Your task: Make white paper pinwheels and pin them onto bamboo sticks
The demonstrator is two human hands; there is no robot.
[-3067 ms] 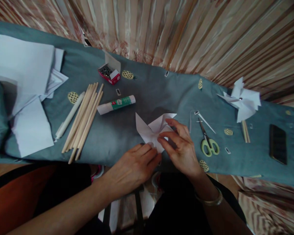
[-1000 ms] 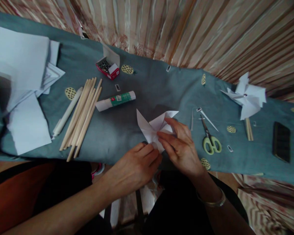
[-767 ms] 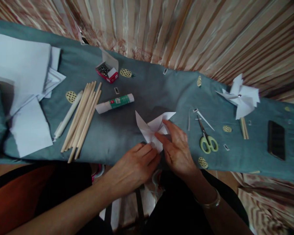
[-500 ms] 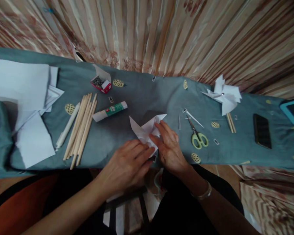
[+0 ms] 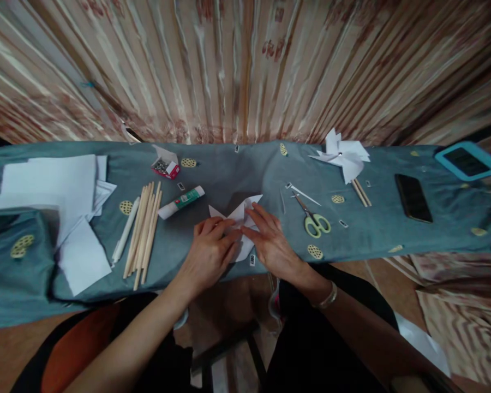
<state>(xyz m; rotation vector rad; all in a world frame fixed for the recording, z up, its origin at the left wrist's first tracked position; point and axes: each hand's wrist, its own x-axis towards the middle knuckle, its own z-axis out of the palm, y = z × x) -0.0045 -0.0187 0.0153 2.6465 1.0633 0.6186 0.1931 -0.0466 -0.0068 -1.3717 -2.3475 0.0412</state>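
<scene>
A white paper pinwheel with folded, pointed blades lies near the front edge of the cloth-covered table, between my two hands. My left hand has its fingers curled over the left blades, with the fingertips pressing near the centre. From the other side my right hand grips the paper, thumb at the middle and fingers on the upper right blade. The hands hide much of the centre. A green and white glue stick lies to the upper left, and scissors with green handles lie to the right.
Wooden sticks, a slim white pen-like stick and paper sheets are at left. Behind the glue stick stands a small red box of metal pins. Another pinwheel on sticks, a phone and a blue-framed tablet lie right.
The head view has shifted and tilted. My fingers have pressed the paper blades flatter towards the centre, and the left hand has drawn back, baring more of the lower blade.
</scene>
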